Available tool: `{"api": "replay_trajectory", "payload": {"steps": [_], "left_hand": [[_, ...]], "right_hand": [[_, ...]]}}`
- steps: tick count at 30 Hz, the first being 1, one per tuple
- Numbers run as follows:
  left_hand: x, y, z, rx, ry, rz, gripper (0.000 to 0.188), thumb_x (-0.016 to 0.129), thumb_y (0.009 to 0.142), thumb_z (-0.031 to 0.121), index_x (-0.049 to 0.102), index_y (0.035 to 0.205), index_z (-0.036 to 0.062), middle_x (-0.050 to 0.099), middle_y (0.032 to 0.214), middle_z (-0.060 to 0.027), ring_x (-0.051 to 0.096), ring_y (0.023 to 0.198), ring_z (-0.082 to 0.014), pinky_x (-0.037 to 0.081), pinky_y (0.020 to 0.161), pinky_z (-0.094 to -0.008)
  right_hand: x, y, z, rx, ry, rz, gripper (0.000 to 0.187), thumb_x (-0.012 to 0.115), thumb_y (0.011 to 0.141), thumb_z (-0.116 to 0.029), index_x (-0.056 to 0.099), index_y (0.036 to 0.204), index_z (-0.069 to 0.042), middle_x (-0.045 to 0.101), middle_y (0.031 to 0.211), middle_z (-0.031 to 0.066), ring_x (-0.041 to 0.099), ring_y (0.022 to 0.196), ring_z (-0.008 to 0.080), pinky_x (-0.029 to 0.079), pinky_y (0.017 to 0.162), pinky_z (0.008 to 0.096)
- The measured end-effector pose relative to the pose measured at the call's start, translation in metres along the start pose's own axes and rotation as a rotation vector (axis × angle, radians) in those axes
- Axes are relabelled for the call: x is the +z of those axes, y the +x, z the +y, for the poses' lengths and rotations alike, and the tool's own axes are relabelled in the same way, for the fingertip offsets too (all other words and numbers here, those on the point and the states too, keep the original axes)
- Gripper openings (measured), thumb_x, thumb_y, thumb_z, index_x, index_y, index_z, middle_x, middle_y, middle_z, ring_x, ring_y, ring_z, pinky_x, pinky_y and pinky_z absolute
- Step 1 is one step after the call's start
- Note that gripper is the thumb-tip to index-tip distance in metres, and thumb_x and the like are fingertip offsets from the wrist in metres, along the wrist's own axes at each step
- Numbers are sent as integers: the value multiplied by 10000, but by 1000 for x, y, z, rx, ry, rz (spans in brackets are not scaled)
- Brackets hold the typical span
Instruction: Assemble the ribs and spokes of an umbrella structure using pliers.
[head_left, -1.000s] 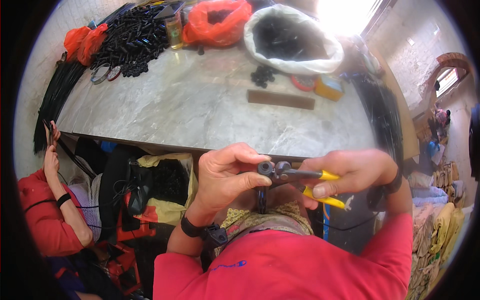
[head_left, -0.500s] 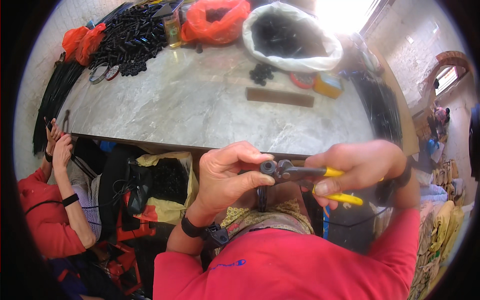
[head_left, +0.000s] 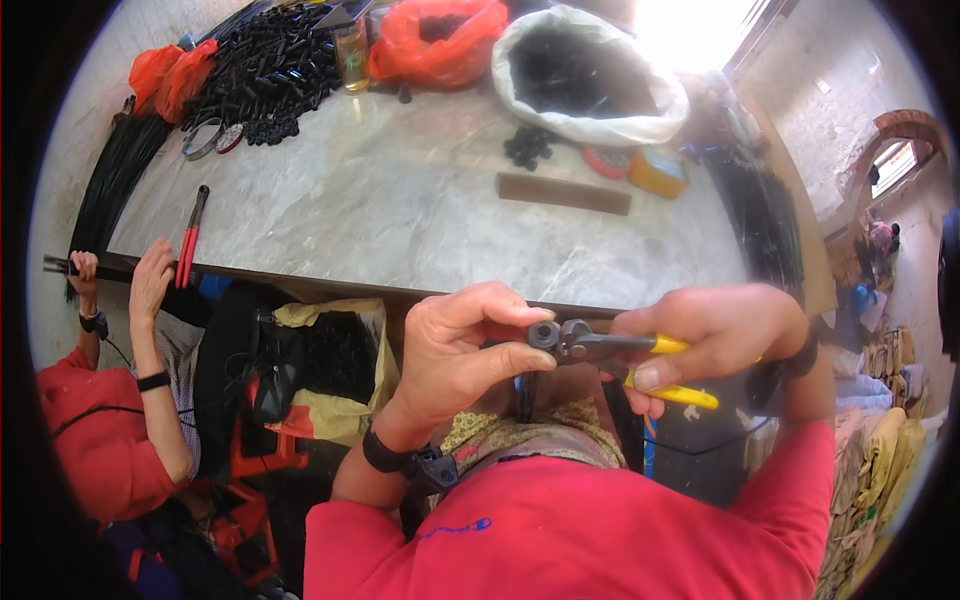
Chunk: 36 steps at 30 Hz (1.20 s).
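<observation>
Between the thumb and forefinger of my left hand [head_left: 455,345] is a small black round part with a hole in its end [head_left: 543,334]. Its lower portion hangs down between the fingers and is partly hidden. My right hand [head_left: 700,335] is wrapped round yellow-handled pliers [head_left: 605,345]. The pliers' dark jaws meet the right side of the black part, above my lap and just off the table's near edge. Whether the jaws bite into it I cannot tell.
On the grey table [head_left: 400,200] lie a brown bar [head_left: 563,194], black pieces [head_left: 529,147] and a yellow block [head_left: 658,173]. A white sack [head_left: 600,130] and red bag [head_left: 440,65] stand behind. At left a co-worker's hand [head_left: 150,275] is beside red-handled pliers [head_left: 189,240].
My hands keep nearly the same hold, with the pliers' handles slightly closer together. The co-worker's hands have moved apart, and the red-handled pliers now lie at the table edge.
</observation>
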<state>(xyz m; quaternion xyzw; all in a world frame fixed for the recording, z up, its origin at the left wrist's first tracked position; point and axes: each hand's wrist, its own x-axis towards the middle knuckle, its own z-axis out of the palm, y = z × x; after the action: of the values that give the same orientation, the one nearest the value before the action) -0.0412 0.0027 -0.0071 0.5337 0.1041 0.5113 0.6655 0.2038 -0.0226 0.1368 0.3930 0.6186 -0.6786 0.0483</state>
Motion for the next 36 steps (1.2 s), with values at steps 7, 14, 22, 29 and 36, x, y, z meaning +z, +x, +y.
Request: {"api": "replay_trajectory", "payload": {"steps": [7, 14, 22, 29, 36], "left_hand": [[0, 0, -2, 9, -7, -10, 290, 792, 758, -140, 698, 1021, -61, 695, 988, -106, 679, 919, -137, 573, 806, -259], [3, 1, 0, 37, 76, -9, 290, 800, 756, -128, 700, 1019, -54, 697, 976, -95, 674, 904, -119, 561, 789, -244], [3, -2, -3, -20, -40, 54, 307, 817, 721, -119, 703, 997, -50, 704, 944, -155, 701, 888, -217, 570, 801, -318], [-1, -1, -3, 2, -51, 11, 305, 770, 768, -159, 694, 1049, -70, 695, 994, -117, 695, 937, -179, 585, 836, -298], [1, -1, -4, 17, -34, 10, 312, 775, 763, -159, 696, 1050, -67, 693, 997, -120, 694, 937, -176, 576, 847, -290]], "right_hand": [[0, -2, -2, 28, -5, -11, 269, 503, 1069, -263, 532, 1079, 5, 677, 881, 22, 637, 770, 84, 515, 674, 265], [4, -3, -16, 148, -79, 28, 245, 497, 1068, -244, 516, 1058, 0, 680, 852, 33, 642, 708, 92, 519, 630, 274], [-2, -5, 3, -62, -149, 22, 377, 556, 1050, -292, 503, 1267, 13, 707, 914, 75, 662, 825, 138, 517, 704, 304], [-10, -9, 4, -78, -211, 23, 463, 591, 1030, -338, 489, 1309, 18, 691, 933, 128, 644, 843, 189, 504, 723, 343], [-6, -6, 8, -85, -267, 35, 423, 580, 1036, -334, 515, 1252, 24, 686, 935, 137, 654, 832, 185, 507, 717, 339]]}}
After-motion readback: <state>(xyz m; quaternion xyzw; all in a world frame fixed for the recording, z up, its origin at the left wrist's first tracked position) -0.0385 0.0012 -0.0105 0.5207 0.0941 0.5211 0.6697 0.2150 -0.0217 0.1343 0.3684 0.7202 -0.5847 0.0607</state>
